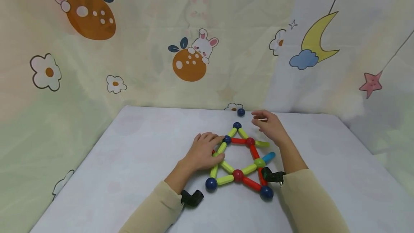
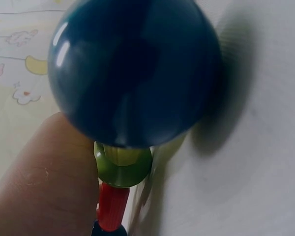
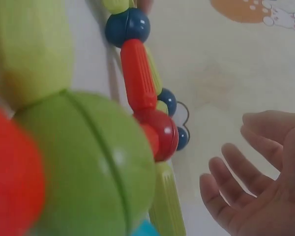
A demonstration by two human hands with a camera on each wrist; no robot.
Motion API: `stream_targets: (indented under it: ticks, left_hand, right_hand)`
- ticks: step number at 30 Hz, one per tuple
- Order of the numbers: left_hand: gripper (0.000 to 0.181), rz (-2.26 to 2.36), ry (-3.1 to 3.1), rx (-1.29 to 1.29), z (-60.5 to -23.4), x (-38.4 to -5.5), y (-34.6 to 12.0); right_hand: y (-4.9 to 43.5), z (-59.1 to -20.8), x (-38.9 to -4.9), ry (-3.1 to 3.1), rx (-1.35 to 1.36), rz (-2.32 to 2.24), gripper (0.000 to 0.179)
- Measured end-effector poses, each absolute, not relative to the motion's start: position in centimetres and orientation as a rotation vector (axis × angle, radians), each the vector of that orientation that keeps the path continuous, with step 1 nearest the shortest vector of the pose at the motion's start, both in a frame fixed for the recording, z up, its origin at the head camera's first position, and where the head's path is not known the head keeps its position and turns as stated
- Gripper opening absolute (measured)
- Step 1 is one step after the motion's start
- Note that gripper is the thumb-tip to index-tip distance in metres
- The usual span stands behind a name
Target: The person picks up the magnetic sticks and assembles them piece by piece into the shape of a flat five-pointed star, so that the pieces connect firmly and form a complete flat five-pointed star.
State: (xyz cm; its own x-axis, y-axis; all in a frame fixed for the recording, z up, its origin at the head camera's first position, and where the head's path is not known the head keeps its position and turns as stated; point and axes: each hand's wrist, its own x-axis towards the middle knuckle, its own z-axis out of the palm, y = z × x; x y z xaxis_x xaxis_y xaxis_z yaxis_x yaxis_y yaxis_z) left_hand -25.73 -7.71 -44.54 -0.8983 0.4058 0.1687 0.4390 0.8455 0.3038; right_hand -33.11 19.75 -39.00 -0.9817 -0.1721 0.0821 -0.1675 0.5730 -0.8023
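A flat framework of magnetic rods and balls lies on the white table, with a red ball (image 1: 238, 176) at its near middle and a green ball (image 1: 259, 163) on its right. My left hand (image 1: 204, 151) rests on the framework's left side, its index fingertip at a navy ball (image 1: 227, 140) and its thumb over the rods; the hand covers part of that side. In the left wrist view, a large navy ball (image 2: 135, 73) hides much of the thumb (image 2: 49, 182). Beyond the framework's right side, my right hand (image 1: 271, 127) is raised with loosely bent fingers, holding nothing.
A loose navy ball (image 1: 240, 112) sits by the table's far edge, left of the right hand. A yellow-green rod (image 1: 262, 144) and a blue rod (image 1: 269, 157) stick out from the framework's right side. A printed cloth (image 1: 145, 64) hangs behind the table.
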Motion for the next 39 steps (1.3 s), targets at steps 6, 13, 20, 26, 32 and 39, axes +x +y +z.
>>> stream_targets:
  ticks: [6, 13, 20, 26, 32, 39]
  left_hand:
    - [0.064, -0.538, -2.919, -0.667, -44.4, -25.7, -7.8]
    - [0.064, -0.514, -2.927, -0.674, -44.7, -25.7, -7.7]
    - [0.064, -0.507, -2.924, -0.669, -44.5, -25.6, -7.8]
    - [0.065, -0.482, -2.933, -0.669, -44.3, -25.7, -7.7]
    - [0.065, -0.471, -2.927, -0.664, -44.5, -25.9, -7.5]
    - [0.065, -0.458, -2.914, -0.666, -44.7, -25.9, -7.7]
  right_hand:
    - [18.4, -38.5, -34.1, 2.786, -0.251, -1.455, 0.047]
    - [17.1, -38.5, -35.8, 2.794, -0.205, -1.492, 0.048]
    - [16.5, -39.4, -37.7, 2.814, -0.225, -1.457, 0.048]
    - [16.5, -40.3, -39.3, 2.785, -0.170, -1.417, 0.051]
    - [16.5, -40.8, -40.6, 2.730, -0.129, -1.420, 0.053]
    - [16.0, -41.0, -41.7, 2.650, -0.129, -1.435, 0.061]
